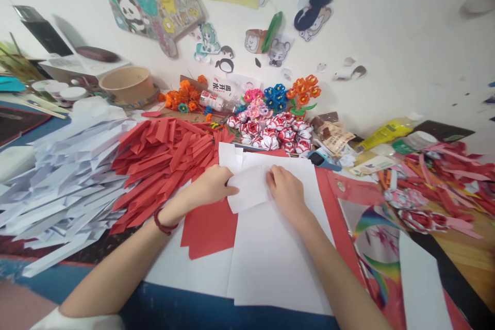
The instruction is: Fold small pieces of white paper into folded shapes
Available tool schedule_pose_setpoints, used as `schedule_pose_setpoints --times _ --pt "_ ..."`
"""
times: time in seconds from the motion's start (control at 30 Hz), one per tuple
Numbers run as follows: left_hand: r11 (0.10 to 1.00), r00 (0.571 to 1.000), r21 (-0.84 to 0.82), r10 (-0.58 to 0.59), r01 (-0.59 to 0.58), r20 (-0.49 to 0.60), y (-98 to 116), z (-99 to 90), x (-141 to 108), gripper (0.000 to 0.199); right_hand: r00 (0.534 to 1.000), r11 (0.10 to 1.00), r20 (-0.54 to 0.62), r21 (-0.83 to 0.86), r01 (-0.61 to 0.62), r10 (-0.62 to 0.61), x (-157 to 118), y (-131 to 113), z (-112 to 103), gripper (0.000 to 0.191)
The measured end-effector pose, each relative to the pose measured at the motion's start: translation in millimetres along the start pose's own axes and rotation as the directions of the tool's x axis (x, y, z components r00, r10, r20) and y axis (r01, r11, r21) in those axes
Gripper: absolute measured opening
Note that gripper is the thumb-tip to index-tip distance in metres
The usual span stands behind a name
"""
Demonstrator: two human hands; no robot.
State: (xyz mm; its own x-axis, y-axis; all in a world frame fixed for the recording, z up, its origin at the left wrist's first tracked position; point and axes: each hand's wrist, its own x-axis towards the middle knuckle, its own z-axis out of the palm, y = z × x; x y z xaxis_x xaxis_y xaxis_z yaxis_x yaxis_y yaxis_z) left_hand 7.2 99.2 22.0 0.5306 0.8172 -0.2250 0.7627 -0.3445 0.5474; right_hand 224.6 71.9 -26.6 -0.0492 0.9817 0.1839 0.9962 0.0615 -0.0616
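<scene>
Between my two hands, a small white paper piece (249, 191) is held above the larger white sheets (276, 263). My left hand (216, 184) pinches its left edge between thumb and fingers, and a dark red bracelet circles that wrist. At the paper's right edge, my right hand (285, 191) closes thumb and fingers on it. Red paper pieces (211, 229) lie flat under and beside my left hand. Folded red strips (166, 160) are heaped to the left, with a pile of folded white strips (73, 180) beyond them.
Red-and-white paper flowers (270, 131) stand behind the sheets, near a blue device (325, 160). A round wooden-looking bowl (127, 85) sits at the back left. To the right are a yellow bottle (386, 131), a plastic packet (377, 247) and tangled ribbons (452, 175).
</scene>
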Motion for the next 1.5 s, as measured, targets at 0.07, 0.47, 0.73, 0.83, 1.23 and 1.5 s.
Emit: schedule_pose_setpoints --times 0.07,0.47,0.73,0.83,1.23,1.5 --pt "1.0 1.0 -0.008 0.017 -0.017 0.009 -2.2 -0.5 -0.1 0.019 1.0 1.0 0.003 0.0 -0.001 0.001 -0.3 0.1 0.1 0.018" --pt "1.0 1.0 -0.024 -0.01 0.01 0.001 -8.0 -1.8 -1.2 0.022 1.0 1.0 -0.017 -0.007 -0.017 0.017 -1.2 -0.4 3.7 0.016" --pt "0.999 0.997 -0.007 0.042 -0.041 0.067 -4.2 -6.0 -2.4 0.02 1.0 1.0 -0.018 0.006 -0.013 0.013 0.1 0.3 4.5 0.017" --pt "0.998 0.993 -0.019 0.055 -0.053 0.105 -3.2 -8.1 -3.2 0.024 1.0 1.0 -0.012 -0.002 -0.017 0.017 0.0 0.2 3.9 0.016" --pt "0.997 0.973 -0.032 0.077 -0.072 0.218 -8.2 -14.4 -7.3 0.03 1.0 1.0 -0.004 0.003 -0.013 0.013 -0.3 0.7 1.8 0.015" --pt "0.992 0.969 -0.107 0.09 -0.067 0.229 -12.8 -15.2 -8.9 0.028 1.0 1.0 -0.005 0.001 -0.019 0.019 -0.7 -0.1 -0.3 0.015"
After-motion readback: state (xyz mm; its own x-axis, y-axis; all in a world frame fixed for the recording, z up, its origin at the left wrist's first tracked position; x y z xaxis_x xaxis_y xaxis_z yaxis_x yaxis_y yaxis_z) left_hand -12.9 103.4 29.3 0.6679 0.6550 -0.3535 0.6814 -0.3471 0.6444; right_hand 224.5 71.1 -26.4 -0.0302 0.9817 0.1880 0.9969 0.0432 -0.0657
